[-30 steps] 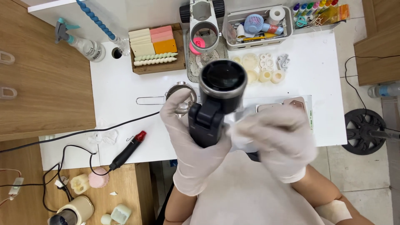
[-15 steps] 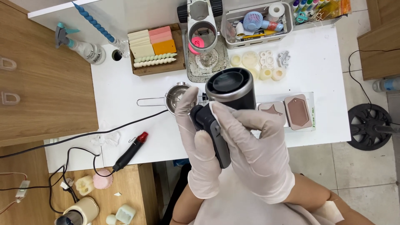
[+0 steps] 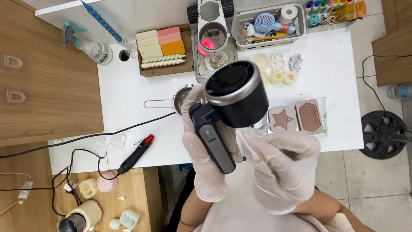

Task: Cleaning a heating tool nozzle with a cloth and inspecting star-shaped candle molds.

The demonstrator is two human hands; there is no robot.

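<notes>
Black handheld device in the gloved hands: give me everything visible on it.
The black handheld device has a wide round barrel with a silvery rim and dark grille facing the camera, plus a grey-black handle with a slider switch. It looks like plastic and metal. It is held above the white table, left hand gripping the handle, right hand alongside.

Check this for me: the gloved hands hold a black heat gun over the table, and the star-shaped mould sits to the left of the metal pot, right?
Not quite. In the head view the star-shaped mould sits to the right of the metal pot, not left. The rest holds.
</notes>
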